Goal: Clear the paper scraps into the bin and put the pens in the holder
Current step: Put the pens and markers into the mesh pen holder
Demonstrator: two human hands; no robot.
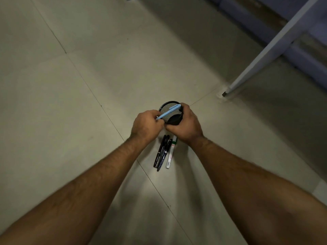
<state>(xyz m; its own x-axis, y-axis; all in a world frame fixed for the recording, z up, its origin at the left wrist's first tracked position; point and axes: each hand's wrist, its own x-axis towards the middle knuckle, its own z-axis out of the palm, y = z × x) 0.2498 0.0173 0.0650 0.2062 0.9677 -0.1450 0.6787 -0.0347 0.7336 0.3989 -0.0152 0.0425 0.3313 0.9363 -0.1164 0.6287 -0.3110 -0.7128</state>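
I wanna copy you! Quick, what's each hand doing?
Left hand: closed, pinching the light blue pen.
Right hand: closed, holding the black mesh pen holder.

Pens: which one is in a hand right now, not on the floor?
The light blue pen, pinched by the left hand across the mesh holder. The dark pens and white marker lie on the floor.

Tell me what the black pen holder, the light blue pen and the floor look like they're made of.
The pen holder looks like black metal mesh: fine perforations show in its wall. The light blue pen seems to be matte plastic, with an even pastel colour and no shine. The floor looks like large glazed or stone tiles, pale with thin joint lines and a dull sheen.
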